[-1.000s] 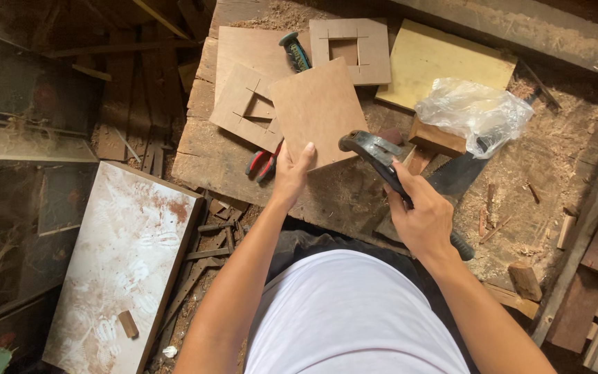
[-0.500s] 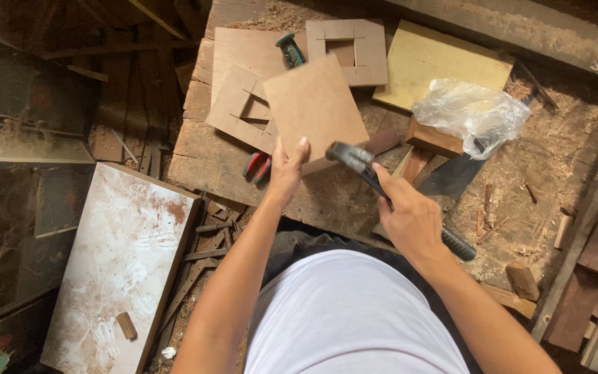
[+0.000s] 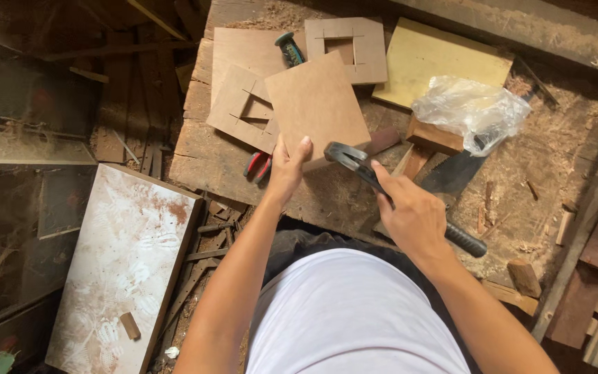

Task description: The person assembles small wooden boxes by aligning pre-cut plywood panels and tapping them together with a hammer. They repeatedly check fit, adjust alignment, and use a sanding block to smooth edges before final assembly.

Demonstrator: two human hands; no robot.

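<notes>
We hold a plain brown board [image 3: 316, 104] by its near edge in our left hand [image 3: 286, 168], just above the workbench [image 3: 327, 201]. Our right hand [image 3: 413, 218] grips a hammer [image 3: 382, 187], its head beside the board's lower right corner.

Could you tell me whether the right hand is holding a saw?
No, the right hand grips a hammer; the saw blade lies untouched on the workbench.
</notes>
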